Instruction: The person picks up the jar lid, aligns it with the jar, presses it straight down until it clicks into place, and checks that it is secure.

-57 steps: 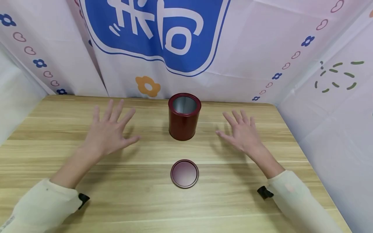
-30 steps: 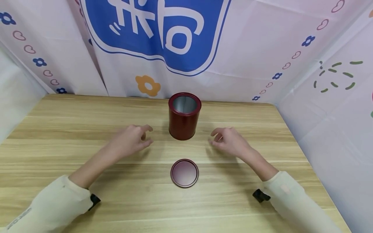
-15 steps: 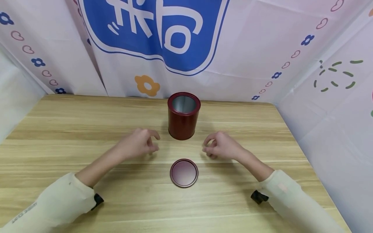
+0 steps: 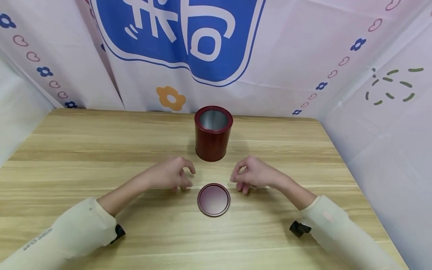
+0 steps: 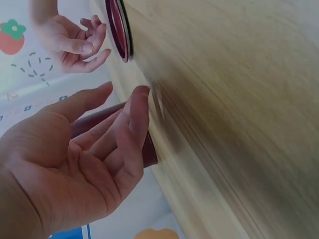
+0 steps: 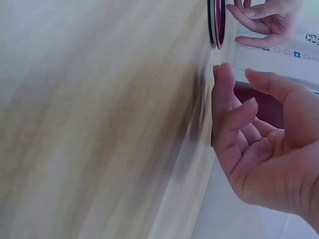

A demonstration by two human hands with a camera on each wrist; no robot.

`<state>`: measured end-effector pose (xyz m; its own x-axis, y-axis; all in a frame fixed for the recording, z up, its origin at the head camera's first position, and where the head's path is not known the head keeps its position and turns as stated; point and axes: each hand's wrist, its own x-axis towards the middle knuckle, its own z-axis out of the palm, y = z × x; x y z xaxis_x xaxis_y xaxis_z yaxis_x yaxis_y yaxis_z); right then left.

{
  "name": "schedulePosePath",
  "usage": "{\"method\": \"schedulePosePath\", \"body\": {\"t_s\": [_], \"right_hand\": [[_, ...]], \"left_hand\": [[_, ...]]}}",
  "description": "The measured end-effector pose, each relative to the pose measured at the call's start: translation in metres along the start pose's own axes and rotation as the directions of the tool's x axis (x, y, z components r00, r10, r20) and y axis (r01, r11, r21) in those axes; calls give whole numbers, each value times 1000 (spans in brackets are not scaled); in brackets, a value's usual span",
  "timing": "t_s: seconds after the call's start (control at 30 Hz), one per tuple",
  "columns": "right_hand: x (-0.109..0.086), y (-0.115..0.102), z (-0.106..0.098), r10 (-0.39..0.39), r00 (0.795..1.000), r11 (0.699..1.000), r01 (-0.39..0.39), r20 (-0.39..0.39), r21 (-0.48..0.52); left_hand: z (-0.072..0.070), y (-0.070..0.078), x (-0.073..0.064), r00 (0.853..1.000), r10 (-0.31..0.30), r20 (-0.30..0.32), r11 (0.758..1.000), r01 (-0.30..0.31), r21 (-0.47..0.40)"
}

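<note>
A round dark red lid (image 4: 214,200) lies flat on the wooden table. Behind it stands an open dark red can (image 4: 212,145), upright, its silvery inside showing. My left hand (image 4: 168,174) hovers just left of the lid, fingers loosely bent and holding nothing. On the other side, my right hand (image 4: 256,173) hangs with its fingers loosely bent, apart from the lid. In the left wrist view, the left hand (image 5: 89,159) partly hides the can (image 5: 149,151). The right wrist view has the right hand (image 6: 271,139) in front of the can (image 6: 266,105), with the lid (image 6: 218,25) beyond its fingertips.
The wooden table (image 4: 101,146) ends at a white printed cloth (image 4: 276,67) behind the can. A pale cloth wall (image 4: 381,135) borders it on the right. Small black devices (image 4: 299,228) sit at the wrists below the cream sleeves.
Both hands were spread wide at the can's sides. They have come inward and toward the lid, their fingers bending loosely. Can and lid have stayed in place.
</note>
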<state>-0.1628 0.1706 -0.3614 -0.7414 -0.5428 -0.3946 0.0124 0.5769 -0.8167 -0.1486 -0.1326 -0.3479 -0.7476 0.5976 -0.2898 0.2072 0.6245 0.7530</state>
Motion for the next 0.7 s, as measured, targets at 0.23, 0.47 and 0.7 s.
{"method": "schedulePosePath", "body": {"t_s": [0.23,0.47,0.7], "right_hand": [[-2,0,8,15,999,999,-17,39,38],[-2,0,15,32,995,998,-37,90,57],[-4,-1,16,53,994,995,-61,97,83]], "left_hand": [[4,0,-2,990,-42,134,988,62,-145],[9,0,-5,978,-51,200,970,96,-221],[12,-1,-3,978,-60,202,954,116,-277]]}}
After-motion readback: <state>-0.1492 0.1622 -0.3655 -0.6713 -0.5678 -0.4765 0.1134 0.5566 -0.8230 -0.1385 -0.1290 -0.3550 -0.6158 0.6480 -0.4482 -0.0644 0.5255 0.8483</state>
